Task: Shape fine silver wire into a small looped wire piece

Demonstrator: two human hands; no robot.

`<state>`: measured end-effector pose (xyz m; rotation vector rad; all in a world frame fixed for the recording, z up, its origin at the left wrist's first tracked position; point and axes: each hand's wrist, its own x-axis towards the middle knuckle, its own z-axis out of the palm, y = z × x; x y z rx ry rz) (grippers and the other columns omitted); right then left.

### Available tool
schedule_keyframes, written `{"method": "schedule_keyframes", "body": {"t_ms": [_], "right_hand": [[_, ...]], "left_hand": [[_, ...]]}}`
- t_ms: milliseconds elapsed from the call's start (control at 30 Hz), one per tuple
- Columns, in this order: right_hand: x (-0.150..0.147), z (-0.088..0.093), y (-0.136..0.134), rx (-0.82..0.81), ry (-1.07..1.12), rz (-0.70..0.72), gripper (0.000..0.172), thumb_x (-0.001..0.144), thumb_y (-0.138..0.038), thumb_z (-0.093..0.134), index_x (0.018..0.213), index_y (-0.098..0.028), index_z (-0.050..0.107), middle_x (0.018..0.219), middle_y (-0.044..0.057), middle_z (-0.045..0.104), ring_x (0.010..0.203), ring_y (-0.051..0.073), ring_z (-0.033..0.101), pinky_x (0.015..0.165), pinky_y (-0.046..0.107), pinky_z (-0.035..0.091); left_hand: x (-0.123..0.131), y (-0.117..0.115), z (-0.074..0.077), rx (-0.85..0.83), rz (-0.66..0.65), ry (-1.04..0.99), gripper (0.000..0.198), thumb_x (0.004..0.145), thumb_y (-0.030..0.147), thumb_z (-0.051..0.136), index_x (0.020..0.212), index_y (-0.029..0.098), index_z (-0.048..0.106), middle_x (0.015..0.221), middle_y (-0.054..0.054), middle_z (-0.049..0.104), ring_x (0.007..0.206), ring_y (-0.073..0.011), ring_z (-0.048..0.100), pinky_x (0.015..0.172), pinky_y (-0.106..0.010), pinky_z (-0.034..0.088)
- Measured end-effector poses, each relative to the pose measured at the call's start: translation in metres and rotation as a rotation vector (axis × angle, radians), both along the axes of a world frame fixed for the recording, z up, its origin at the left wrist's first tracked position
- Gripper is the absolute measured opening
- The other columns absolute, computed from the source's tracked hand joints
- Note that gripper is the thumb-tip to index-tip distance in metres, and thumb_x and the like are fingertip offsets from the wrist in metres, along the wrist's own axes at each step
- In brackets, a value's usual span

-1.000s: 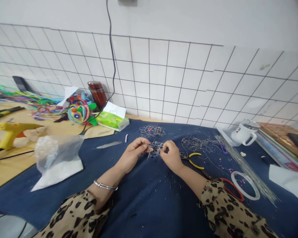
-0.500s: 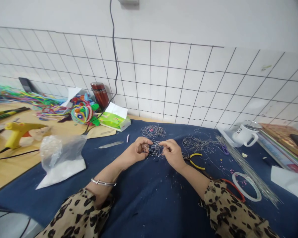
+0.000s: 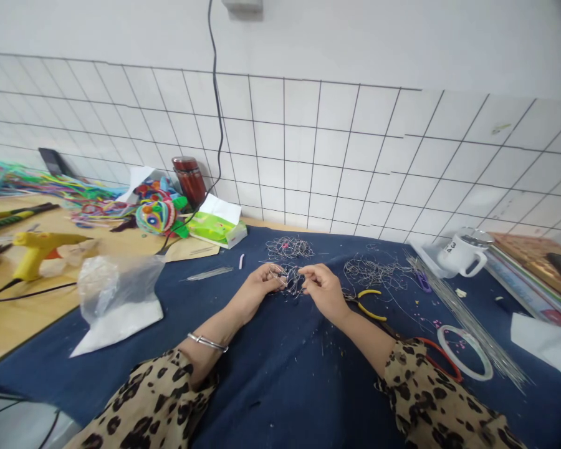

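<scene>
Nearest, two leopard-print sleeves (image 3: 163,390) reach in over a dark blue cloth (image 3: 275,380) on a wooden table (image 3: 19,330), with a silver bracelet (image 3: 207,342) on the left wrist. Compared with half a second ago, the left wrist has shifted inward, and the left hand (image 3: 253,292) lies flatter, its thumb and fingers meeting at the left edge of a small wire tangle (image 3: 292,279). They seem to be pinching strands there. The right hand (image 3: 326,292) has hardly moved; its thumb and forefinger are bent close together at the tangle's right edge, but whether they grip a strand cannot be told. A dark gap now shows in the middle of the tangle, which sits directly between the hands; this suggests its strands are being rearranged, with the left side held. Just right of the right hand, yellow-handled pliers (image 3: 372,315) lie in the same place as before. Farther off, a grey wire heap (image 3: 376,273) rests to the right, and a second heap with pink bits (image 3: 288,247) lies beyond the hands, both unchanged. A white tiled wall (image 3: 299,146) stands behind everything.
</scene>
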<state>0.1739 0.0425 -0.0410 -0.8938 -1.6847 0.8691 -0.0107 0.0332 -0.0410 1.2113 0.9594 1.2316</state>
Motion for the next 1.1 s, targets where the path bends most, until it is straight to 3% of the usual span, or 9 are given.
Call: {"method": "schedule_keyframes", "body": {"t_ms": [133,433,600,767,967,1100], "right_hand": [[0.000,0.000,0.001,0.025,-0.038,-0.014,0.032,0.074,-0.011,0.044,0.096,-0.021,0.064,0.090,0.003,0.052,0.077,0.013,0.055,0.064,0.025,0.052],[-0.001,0.004,-0.002,0.036,-0.076,-0.013,0.031,0.073,-0.012,0.048,0.100,-0.020,0.062,0.095,0.004,0.057,0.081,0.014,0.056,0.073,0.027,0.049],[-0.001,0.008,-0.005,-0.011,-0.086,0.059,0.039,0.072,-0.016,0.053,0.111,-0.020,0.056,0.100,0.005,0.058,0.081,0.014,0.057,0.064,0.023,0.050],[-0.005,0.006,-0.004,0.011,-0.113,-0.043,0.031,0.072,-0.020,0.056,0.103,-0.020,0.058,0.095,0.004,0.059,0.077,0.014,0.057,0.066,0.024,0.050],[-0.007,0.003,-0.004,0.039,-0.183,-0.133,0.025,0.071,-0.017,0.053,0.095,-0.020,0.058,0.090,0.003,0.060,0.077,0.014,0.057,0.070,0.026,0.049],[-0.005,0.002,-0.002,0.040,-0.221,-0.136,0.025,0.071,-0.015,0.049,0.093,-0.020,0.058,0.088,0.002,0.061,0.075,0.014,0.057,0.069,0.026,0.048]], "left_hand": [[0.004,-0.005,0.007,-0.057,-0.108,-0.139,0.021,0.075,0.027,0.064,0.091,0.015,0.056,0.084,-0.005,0.065,0.082,-0.0161,0.059,0.081,-0.030,0.039],[0.007,-0.010,0.009,-0.091,-0.131,-0.212,0.025,0.077,0.030,0.063,0.096,0.016,0.056,0.096,-0.008,0.066,0.091,-0.0182,0.058,0.080,-0.030,0.037],[0.010,-0.013,0.012,-0.065,-0.153,-0.209,0.026,0.079,0.031,0.061,0.100,0.017,0.056,0.102,-0.009,0.064,0.098,-0.0207,0.056,0.083,-0.031,0.037],[0.016,-0.017,0.014,-0.059,-0.153,-0.213,0.028,0.077,0.030,0.064,0.100,0.018,0.055,0.101,-0.008,0.063,0.100,-0.0210,0.055,0.085,-0.032,0.037],[0.019,-0.019,0.009,0.059,-0.168,-0.077,0.026,0.080,0.030,0.060,0.102,0.018,0.054,0.104,-0.007,0.061,0.103,-0.0197,0.053,0.094,-0.034,0.034],[0.020,-0.019,0.010,0.123,-0.149,0.047,0.027,0.080,0.030,0.058,0.104,0.018,0.053,0.102,-0.006,0.062,0.099,-0.0193,0.054,0.092,-0.034,0.037]]}}
